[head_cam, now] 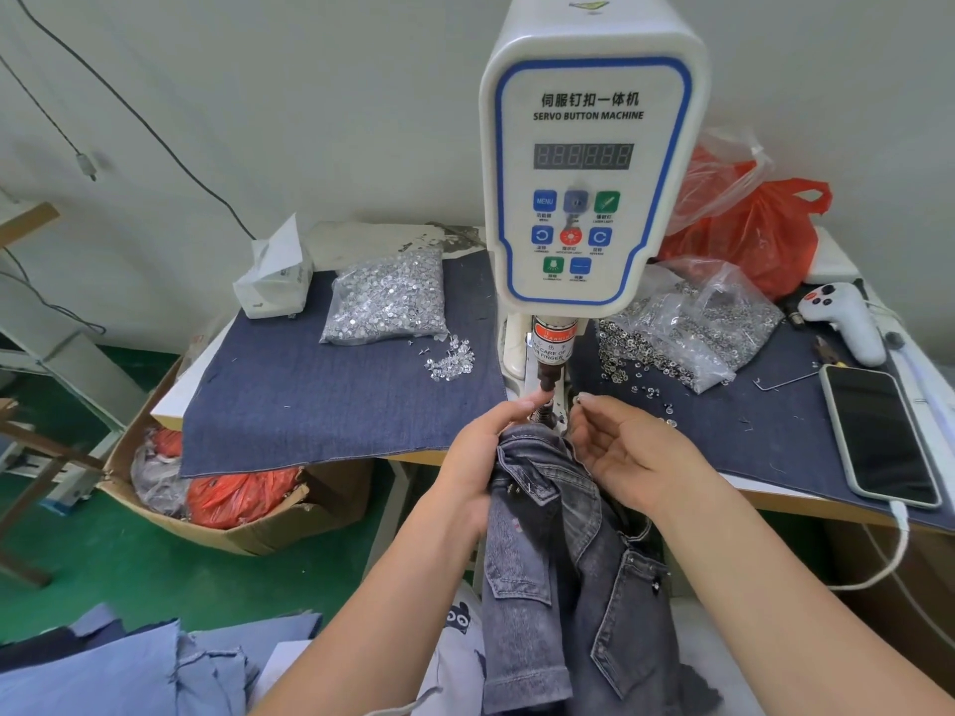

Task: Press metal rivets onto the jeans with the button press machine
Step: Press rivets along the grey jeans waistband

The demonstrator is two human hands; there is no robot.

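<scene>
Head view: the button press machine (589, 162) stands at 12 o'clock; its punch (549, 377) hangs raised above the die; the grey jeans (563, 534) drape from the die toward 6 o'clock. The left hand (478, 457) grips the denim edge, fingertips beneath the punch. The right hand (628, 447), fingers loosely curled, appears to pinch a small rivet (580, 398) at 1 o'clock of the die. Some studs already sit on one pocket; this pressing is judged pending; bagged rivets (387, 299) remain at 10 o'clock.
</scene>
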